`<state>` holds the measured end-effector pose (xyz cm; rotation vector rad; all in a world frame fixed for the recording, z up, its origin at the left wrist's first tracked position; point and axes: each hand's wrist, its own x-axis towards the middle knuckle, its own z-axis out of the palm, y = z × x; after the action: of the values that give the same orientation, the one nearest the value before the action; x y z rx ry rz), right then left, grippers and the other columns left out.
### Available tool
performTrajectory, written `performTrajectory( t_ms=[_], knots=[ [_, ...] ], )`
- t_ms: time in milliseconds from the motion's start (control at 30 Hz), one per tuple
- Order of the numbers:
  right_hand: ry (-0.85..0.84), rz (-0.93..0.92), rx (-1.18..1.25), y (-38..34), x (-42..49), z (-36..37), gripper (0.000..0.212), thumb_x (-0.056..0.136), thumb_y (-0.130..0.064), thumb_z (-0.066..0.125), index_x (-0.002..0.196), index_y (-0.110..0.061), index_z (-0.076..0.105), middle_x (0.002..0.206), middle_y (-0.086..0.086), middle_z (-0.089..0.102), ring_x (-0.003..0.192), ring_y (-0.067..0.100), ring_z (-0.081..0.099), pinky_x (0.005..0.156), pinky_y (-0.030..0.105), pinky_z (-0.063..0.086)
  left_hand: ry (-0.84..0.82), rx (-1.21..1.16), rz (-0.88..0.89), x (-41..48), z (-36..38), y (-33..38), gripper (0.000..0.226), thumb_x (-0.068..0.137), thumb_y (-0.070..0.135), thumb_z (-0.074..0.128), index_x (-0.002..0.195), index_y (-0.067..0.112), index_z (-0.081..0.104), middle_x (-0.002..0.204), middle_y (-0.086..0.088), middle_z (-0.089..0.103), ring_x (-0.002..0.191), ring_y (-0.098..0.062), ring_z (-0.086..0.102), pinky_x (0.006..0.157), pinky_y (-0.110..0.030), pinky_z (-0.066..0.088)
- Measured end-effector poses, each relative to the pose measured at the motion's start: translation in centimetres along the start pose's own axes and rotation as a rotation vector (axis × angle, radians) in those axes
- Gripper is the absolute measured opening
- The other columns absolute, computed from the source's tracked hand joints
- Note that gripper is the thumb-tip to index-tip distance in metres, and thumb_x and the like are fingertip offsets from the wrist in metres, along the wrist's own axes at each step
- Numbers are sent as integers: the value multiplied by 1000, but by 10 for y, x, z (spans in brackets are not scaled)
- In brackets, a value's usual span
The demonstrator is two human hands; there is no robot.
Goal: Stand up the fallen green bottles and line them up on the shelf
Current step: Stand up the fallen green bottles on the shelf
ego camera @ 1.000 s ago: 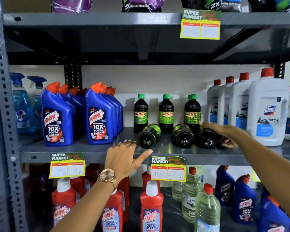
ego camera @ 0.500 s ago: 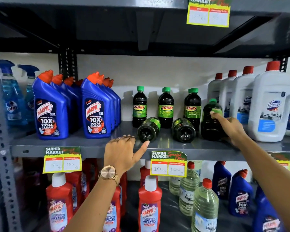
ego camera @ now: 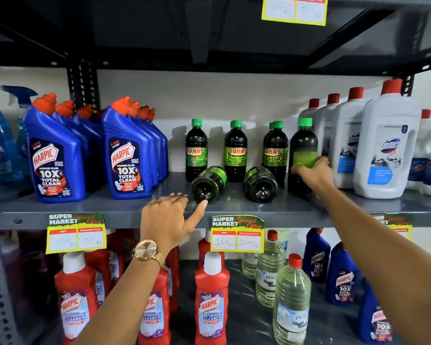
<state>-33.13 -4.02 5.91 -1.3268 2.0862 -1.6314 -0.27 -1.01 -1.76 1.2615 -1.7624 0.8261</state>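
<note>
The right hand [ego camera: 313,172] grips a just-righted green bottle [ego camera: 303,155]; the left hand [ego camera: 168,219], thumb out and empty, should next grasp the nearest fallen bottle [ego camera: 208,183].

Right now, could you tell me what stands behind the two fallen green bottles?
Behind the two fallen green bottles stand upright Sunny bottles. One more sits hidden behind the third; only its green cap shows.

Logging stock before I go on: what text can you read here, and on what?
"SUNNY": upright green bottles.
"HARPIC 10X TOTAL CLEAN": blue bottles.
"Domex": white bottles.
"HARPIC BATHROOM CLEANER": red bottles.
"SUPER MARKET", "160", "100": middle price tag.
Fallen bottles' labels, top tag: unreadable.
</note>
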Motion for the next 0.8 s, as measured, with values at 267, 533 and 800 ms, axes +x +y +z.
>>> performTrajectory(
  t_ms=[267, 533, 800],
  knots=[
    [-13, -55, -103, 17, 6, 5, 70, 73, -36, 79, 124, 1, 49, 122, 22, 58, 105, 38, 57, 88, 42, 49, -4, 0, -2, 0, -1, 1, 76, 90, 66, 13, 65, 19, 67, 61, 2, 67, 56, -20, 64, 48, -25, 41],
    [-116, -68, -13, 18, 9, 9, 43, 83, -28, 66, 111, 3, 56, 108, 18, 59, 93, 29, 52, 77, 32, 39, -4, -8, -4, 0, -2, 2, 80, 90, 67, 12, 69, 18, 71, 67, 2, 72, 61, -19, 67, 51, -28, 49],
    [-100, -110, -45, 21, 10, 12, 76, 60, -47, 86, 117, -3, 59, 115, 18, 65, 105, 33, 62, 90, 38, 51, 13, -19, -7, 1, -3, 3, 81, 91, 67, 12, 68, 17, 72, 68, 1, 74, 65, -19, 70, 53, -28, 50]
  ],
)
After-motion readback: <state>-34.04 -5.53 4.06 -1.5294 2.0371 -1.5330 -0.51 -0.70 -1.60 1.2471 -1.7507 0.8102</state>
